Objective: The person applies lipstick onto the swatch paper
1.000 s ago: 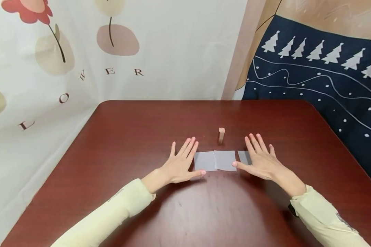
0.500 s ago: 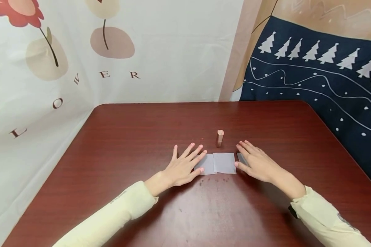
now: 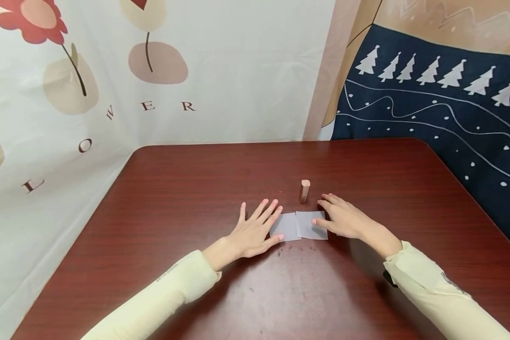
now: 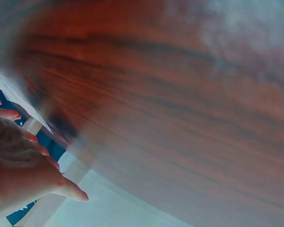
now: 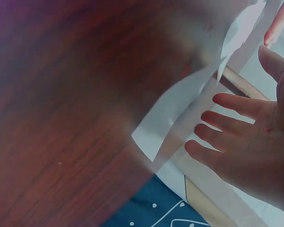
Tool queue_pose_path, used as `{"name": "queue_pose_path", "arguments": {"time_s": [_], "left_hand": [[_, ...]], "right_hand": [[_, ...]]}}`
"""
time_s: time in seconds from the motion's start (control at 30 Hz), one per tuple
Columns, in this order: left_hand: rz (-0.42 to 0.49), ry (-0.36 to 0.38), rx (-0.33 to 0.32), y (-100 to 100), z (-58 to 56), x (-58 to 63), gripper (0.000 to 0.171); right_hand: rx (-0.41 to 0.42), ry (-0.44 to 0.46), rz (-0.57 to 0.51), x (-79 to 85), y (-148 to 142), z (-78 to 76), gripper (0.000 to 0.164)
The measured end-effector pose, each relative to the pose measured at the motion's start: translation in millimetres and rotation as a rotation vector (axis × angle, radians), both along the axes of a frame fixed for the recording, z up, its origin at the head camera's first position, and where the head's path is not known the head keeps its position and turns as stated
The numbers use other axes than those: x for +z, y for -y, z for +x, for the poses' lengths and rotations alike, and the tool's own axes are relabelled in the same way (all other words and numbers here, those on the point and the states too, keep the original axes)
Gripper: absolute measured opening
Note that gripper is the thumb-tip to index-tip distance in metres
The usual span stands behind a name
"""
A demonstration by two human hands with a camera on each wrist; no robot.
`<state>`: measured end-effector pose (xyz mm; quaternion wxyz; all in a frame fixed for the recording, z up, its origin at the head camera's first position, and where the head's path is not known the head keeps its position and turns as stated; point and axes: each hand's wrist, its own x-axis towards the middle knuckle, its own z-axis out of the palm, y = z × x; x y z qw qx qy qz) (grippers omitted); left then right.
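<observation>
My left hand (image 3: 252,237) has its fingers spread over the left part of a pale grey paper square (image 3: 287,227), the thumb near its lower edge. A second pale square (image 3: 307,228) lies beside it, edge to edge. Over that square's right side reaches the thumb of my right hand (image 3: 346,218), its fingers extended and loosely bent. The right wrist view has a pale sheet (image 5: 168,111) near those fingertips. Whether either hand presses the paper cannot be told. Just beyond the squares stands a small upright pinkish-gold tube (image 3: 304,190), like a lipstick.
The dark red-brown table (image 3: 187,184) spreads around the hands on all sides. Behind it hangs a white cloth (image 3: 246,71) with flowers and letters. A navy cloth (image 3: 425,104) with white trees hangs at the right.
My right hand has moved left, its fingers drawn closer together, and now hides the third square seen earlier at the right. My left hand has shifted slightly right over the left square.
</observation>
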<state>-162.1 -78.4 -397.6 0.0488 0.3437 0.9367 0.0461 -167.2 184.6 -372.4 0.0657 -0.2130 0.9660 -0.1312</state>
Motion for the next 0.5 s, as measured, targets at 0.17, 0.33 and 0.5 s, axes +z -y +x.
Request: {"name": "queue_pose_path", "arguments": {"time_s": [0.17,0.33,0.5], "left_hand": [[-0.008,0.019,0.020,2,-0.4,1.2,0.073],[-0.002,0.021,0.038,1,-0.7,2.6,0.073],[0.008,0.045,0.061,3,-0.1,2.2,0.074]], "right_hand": [[-0.056,0.072,-0.041,0.3,4,-17.0,0.078],[-0.110,0.120,-0.109,-9.9,5,-39.8,0.087],[-0.112,0.141,-0.180,-19.6,8,-50.1,0.089]]}}
